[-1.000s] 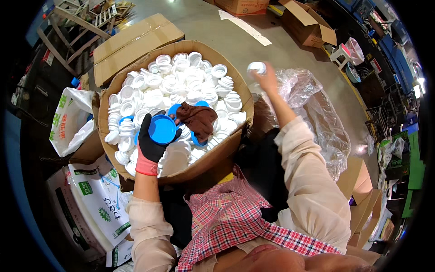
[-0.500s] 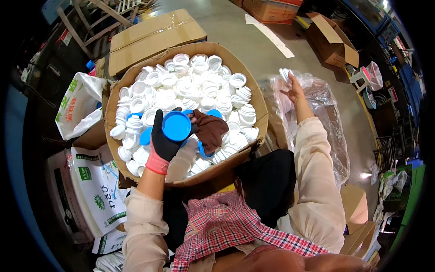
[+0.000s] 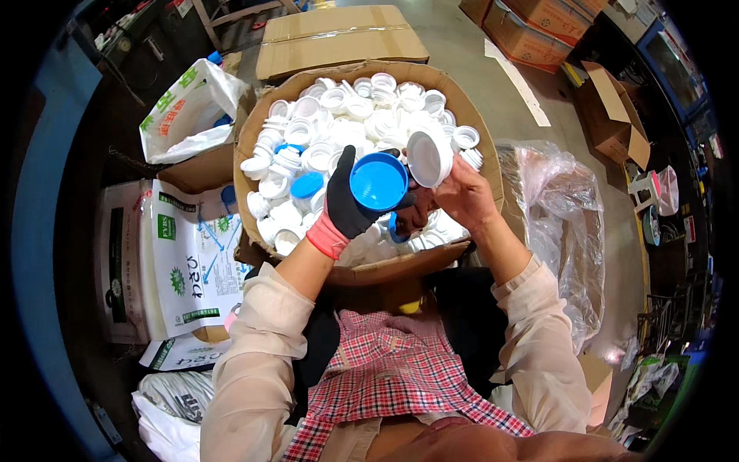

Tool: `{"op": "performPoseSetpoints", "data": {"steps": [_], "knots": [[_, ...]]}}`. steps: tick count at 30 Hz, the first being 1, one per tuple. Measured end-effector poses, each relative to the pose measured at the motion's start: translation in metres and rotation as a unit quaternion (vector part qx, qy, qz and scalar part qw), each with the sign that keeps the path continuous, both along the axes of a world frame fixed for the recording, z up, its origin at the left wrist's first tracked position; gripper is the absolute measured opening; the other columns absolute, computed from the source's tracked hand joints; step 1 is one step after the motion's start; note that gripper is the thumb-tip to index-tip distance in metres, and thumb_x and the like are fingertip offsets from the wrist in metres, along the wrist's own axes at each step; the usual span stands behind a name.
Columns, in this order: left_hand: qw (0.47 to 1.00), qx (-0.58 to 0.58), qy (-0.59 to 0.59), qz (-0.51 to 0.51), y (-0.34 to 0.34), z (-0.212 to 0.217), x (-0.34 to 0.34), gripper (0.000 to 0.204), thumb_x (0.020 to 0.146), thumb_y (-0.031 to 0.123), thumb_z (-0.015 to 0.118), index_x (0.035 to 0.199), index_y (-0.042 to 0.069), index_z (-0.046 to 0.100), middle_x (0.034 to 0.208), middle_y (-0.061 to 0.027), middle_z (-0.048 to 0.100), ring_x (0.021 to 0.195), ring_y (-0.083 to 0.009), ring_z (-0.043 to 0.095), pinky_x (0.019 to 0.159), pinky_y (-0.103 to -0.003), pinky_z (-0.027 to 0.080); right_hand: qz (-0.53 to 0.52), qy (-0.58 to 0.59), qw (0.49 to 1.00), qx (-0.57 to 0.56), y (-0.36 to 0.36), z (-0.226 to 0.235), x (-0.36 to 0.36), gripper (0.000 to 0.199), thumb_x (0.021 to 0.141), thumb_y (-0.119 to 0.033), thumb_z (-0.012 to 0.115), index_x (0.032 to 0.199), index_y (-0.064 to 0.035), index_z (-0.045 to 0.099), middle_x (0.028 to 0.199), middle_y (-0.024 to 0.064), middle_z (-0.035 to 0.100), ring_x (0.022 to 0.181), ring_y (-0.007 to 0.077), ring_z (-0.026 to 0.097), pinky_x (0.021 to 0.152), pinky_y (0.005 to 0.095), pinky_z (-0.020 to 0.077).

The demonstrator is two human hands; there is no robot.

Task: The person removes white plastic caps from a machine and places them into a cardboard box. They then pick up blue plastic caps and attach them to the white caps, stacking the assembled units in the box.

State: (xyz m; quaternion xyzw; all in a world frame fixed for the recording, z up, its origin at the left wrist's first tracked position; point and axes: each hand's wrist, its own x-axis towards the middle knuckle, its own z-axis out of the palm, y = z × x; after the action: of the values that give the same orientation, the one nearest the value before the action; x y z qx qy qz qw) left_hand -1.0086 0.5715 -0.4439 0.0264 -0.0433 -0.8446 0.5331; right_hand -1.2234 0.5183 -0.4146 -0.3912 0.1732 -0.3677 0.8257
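Note:
My left hand (image 3: 344, 206), in a black glove with a pink cuff, grips a round blue cap (image 3: 379, 182) whose hollow side faces up. Beside it, my bare right hand (image 3: 471, 199) pinches a white cap (image 3: 429, 159) by its rim, tilted toward the blue one. A brown cloth (image 3: 416, 216) shows between the hands, partly hidden by them. Both hands are over a large cardboard box (image 3: 385, 272) heaped with white plastic caps (image 3: 389, 123). A few other blue caps (image 3: 307, 185) lie among these.
Behind the box lies a closed carton (image 3: 339, 46). To the right, clear plastic sheeting (image 3: 566, 223) fills a container. A white plastic bag (image 3: 192, 112) and printed white sacks (image 3: 173, 254) are at the left. An open carton (image 3: 612, 115) stands farther right.
My right hand has come in from the plastic-lined container on the right to beside the blue cap, carrying a white cap. The view has shifted; my left hand still holds the blue cap.

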Motion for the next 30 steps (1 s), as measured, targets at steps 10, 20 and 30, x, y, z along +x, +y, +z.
{"op": "performPoseSetpoints", "data": {"steps": [10, 20, 30], "knots": [[0.997, -0.062, -0.044, 0.005, 0.008, -0.001, 0.010, 0.074, 0.094, 0.060, 0.028, 0.129, -0.003, 0.043, 0.127, -0.0221, 0.051, 0.116, -0.0401, 0.051, 0.097, -0.053, 0.043, -0.053, -0.109, 0.988, 0.094, 0.003, -0.001, -0.002, 0.063, 0.086, -0.016, 0.062, 0.142, -0.0137, 0.033, 0.142, 0.0097, 0.038, 0.125, 0.0284, 0.044, 0.098, 0.0438, 0.0431], [0.946, -0.030, -0.297, 0.128, -0.007, -0.018, -0.002, 0.050, 0.089, 0.026, 0.061, 0.129, -0.001, 0.045, 0.123, -0.0128, 0.056, 0.109, -0.0231, 0.057, 0.094, -0.035, 0.047, -0.082, 0.083, 0.959, -0.258, -0.002, 0.006, 0.007, 0.059, 0.072, -0.004, 0.072, 0.126, -0.0098, 0.050, 0.132, 0.0121, 0.047, 0.123, 0.0247, 0.045, 0.094, 0.0341, 0.0460], [0.998, 0.017, -0.018, -0.051, -0.004, 0.002, -0.007, 0.073, 0.095, 0.059, 0.029, 0.140, 0.001, 0.031, 0.136, -0.0205, 0.043, 0.124, -0.0358, 0.046, 0.103, -0.049, 0.039, -0.139, 0.241, 0.822, -0.496, 0.022, 0.026, 0.011, 0.059, 0.067, 0.000, 0.073, 0.122, -0.0037, 0.054, 0.125, 0.0130, 0.050, 0.110, 0.0236, 0.050, 0.089, 0.0331, 0.0431]]}}
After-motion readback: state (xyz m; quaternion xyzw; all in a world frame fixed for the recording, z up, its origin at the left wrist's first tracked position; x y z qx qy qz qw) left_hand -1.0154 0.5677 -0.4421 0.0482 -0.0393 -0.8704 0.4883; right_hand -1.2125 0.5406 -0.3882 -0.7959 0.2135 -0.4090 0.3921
